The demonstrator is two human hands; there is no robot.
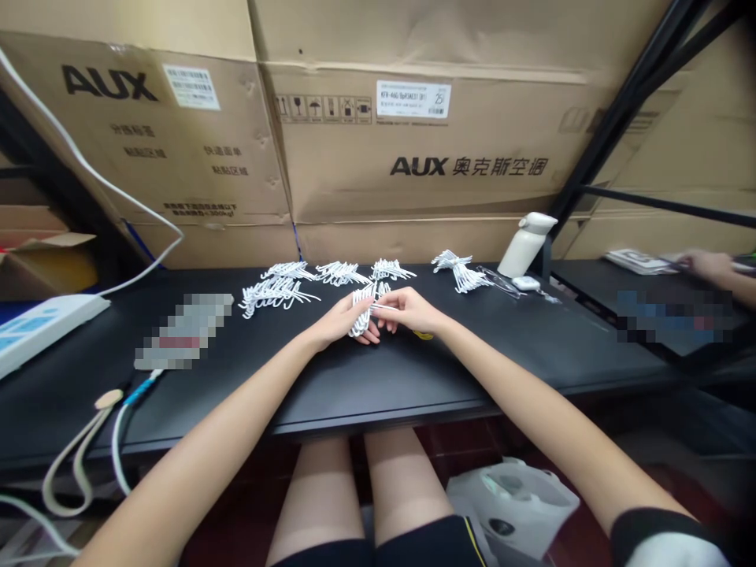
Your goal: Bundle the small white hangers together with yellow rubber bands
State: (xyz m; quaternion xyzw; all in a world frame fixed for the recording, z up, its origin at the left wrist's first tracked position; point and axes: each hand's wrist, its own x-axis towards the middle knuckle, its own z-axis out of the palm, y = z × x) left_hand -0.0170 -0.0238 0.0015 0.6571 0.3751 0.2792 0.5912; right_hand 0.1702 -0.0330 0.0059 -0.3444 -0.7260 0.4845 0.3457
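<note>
My left hand [346,321] is closed round a bundle of thin white hooks [360,311] just above the black tabletop. Against the right side of that bundle, my right hand [407,311] pinches a thin white piece that looks like one of the hooks. Its fingertips partly cover it. Behind my hands lie several piles of similar white hooks: one pile [275,293] at the left, another [342,273] in the middle and a third [393,269] beside it. A bunch narrowed at its middle [461,272] lies farther right. Something small and yellow [423,335] shows under my right wrist.
Large cardboard boxes [331,181] wall off the back of the black table [378,402]. A cream bottle [525,244] and a small white case [525,283] stand right. At left are a blurred-out phone-like object [183,331], its cable and a power strip [53,327]. Another person's hand [709,266] shows far right.
</note>
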